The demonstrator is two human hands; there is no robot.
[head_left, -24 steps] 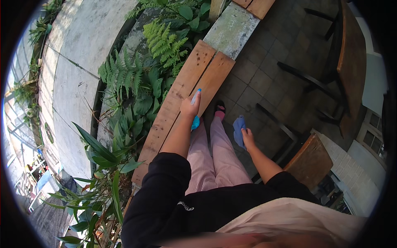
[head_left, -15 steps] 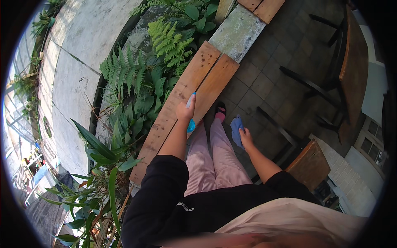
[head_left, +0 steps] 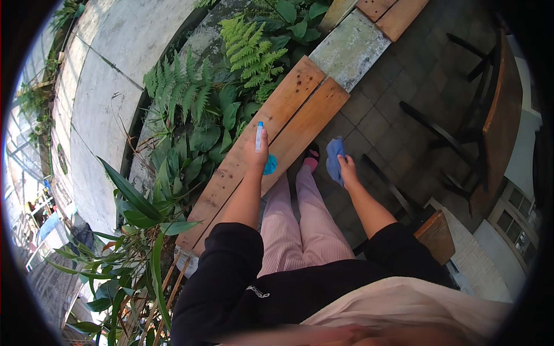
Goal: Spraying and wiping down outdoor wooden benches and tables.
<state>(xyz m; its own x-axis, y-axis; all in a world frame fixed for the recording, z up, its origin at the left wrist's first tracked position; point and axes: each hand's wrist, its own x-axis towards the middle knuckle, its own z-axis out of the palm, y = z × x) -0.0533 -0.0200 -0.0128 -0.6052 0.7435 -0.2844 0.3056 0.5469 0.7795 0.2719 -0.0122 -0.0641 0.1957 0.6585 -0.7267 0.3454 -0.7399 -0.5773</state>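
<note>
My left hand point(head_left: 255, 155) is closed around a spray bottle point(head_left: 269, 165) with a white and blue trigger head and a clear blue body. It is above a wooden plank bench point(head_left: 311, 115), and a gap between hand and wood is hard to judge. Over to the right, my right hand point(head_left: 348, 169) grips a folded blue cloth point(head_left: 333, 157), which hangs over the tiled floor beside my legs. Fingers of the left hand hide the bottle's middle; part of the cloth lies behind the right hand.
Ferns and leafy plants point(head_left: 196, 135) grow along the bench's left side. A mossy stone block point(head_left: 352, 49) separates the bench planks from more planks farther off. At the right stand a wooden table point(head_left: 501, 109) and dark chair legs point(head_left: 427, 124). A wooden seat point(head_left: 437, 236) is nearer.
My left hand has lifted slightly up and left, with the spray bottle tilted more upright. The right hand with the cloth has moved a little farther away. The view has shifted slightly.
</note>
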